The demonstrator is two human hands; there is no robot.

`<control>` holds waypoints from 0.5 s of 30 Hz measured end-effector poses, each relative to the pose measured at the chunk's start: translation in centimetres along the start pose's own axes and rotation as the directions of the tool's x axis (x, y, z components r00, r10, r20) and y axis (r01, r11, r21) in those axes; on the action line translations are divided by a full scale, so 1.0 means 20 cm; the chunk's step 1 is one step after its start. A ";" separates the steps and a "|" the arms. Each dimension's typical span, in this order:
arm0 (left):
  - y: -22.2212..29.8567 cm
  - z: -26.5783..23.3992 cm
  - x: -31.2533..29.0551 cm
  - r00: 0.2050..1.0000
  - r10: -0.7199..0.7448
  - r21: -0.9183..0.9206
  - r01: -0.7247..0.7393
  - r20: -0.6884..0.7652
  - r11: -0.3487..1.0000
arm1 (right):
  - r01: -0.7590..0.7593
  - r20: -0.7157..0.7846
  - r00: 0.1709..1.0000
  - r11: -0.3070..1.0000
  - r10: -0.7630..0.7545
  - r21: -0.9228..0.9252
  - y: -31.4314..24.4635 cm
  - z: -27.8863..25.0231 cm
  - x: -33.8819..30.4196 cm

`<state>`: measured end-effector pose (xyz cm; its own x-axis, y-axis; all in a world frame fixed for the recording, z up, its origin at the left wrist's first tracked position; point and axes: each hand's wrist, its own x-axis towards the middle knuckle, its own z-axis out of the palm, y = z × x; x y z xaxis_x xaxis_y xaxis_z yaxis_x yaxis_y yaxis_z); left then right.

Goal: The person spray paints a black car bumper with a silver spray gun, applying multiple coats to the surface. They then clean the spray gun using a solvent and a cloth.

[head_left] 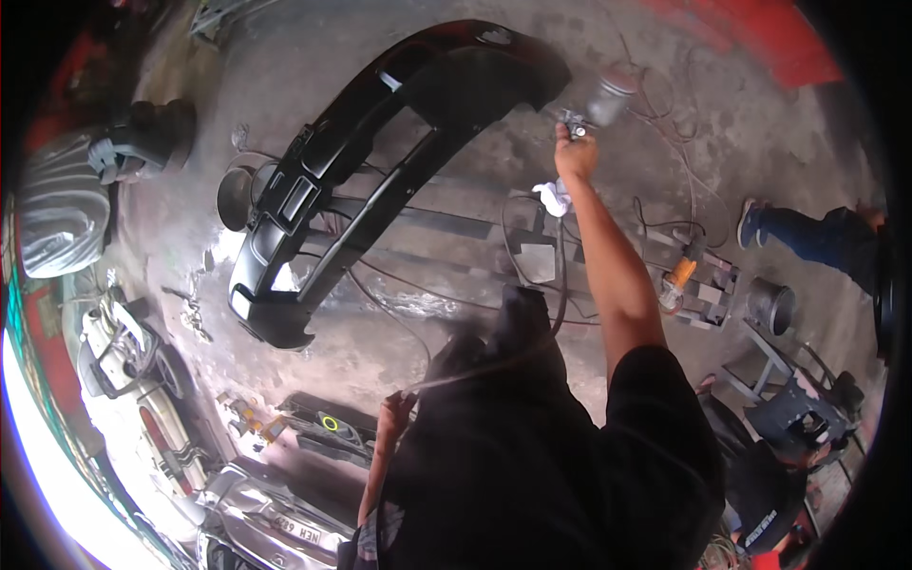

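Note:
My right hand (pixel 577 158) is closed around a spray gun (pixel 574 124) with a pale round cup (pixel 610 101), held out at the far end of a glossy black car bumper (pixel 366 119). A gap shows between the gun and the bumper. The bumper lies slantwise over a low metal stand (pixel 439 228). Down by my left side, my left hand (pixel 395 410) grips an air hose (pixel 475 373) that crosses in front of my body and rises toward the gun. A white cloth (pixel 551 199) hangs beneath my right wrist.
An orange power tool (pixel 682 269) rests on the stand's right end, near a dark bucket (pixel 770 305). Loose hoses (pixel 686 142) trail over the concrete floor. Another person's legs (pixel 807 239) are at the right; someone in black (pixel 768 489) is lower right. A motorcycle (pixel 147 389) stands left.

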<state>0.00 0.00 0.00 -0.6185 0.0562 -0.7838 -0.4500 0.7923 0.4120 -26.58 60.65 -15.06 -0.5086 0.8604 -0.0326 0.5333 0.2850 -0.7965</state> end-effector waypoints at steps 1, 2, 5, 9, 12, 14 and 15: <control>-0.03 -0.06 -0.04 1.000 0.011 0.025 -0.011 -0.009 1.000 | 0.069 0.033 0.997 0.994 -0.072 0.088 -0.10 -0.02 -0.11; -0.06 -0.11 -0.08 1.000 0.020 0.050 -0.019 -0.015 0.999 | 0.132 0.057 0.988 0.976 -0.144 0.176 -0.19 -0.03 -0.23; 0.05 0.04 0.15 0.998 0.062 0.081 -0.061 -0.007 0.995 | 0.153 0.270 0.923 0.905 -0.274 0.398 -0.52 -0.07 -0.12; 0.26 -0.02 0.16 0.998 0.045 0.162 -0.051 0.039 0.985 | -0.247 0.702 0.695 0.865 -0.156 0.437 -0.77 -0.21 -0.20; 0.31 -0.01 0.20 0.993 0.110 0.144 -0.115 0.045 0.983 | -0.215 0.615 0.752 0.793 -0.238 0.570 -0.71 -0.15 -0.13; 0.33 -0.01 0.19 0.993 0.119 0.135 -0.120 0.021 0.984 | -0.230 0.529 0.836 0.781 -0.146 0.581 -0.64 -0.11 -0.03; 0.35 -0.02 0.17 0.993 0.116 0.136 -0.118 0.023 0.984 | -0.240 0.487 0.869 0.785 -0.089 0.572 -0.57 -0.09 0.04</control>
<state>-5.43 5.48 0.32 -0.6517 0.1612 -0.7411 -0.2824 0.8553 0.4344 -31.82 58.79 -4.92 -0.8184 0.5168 -0.2512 0.1539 -0.2240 -0.9624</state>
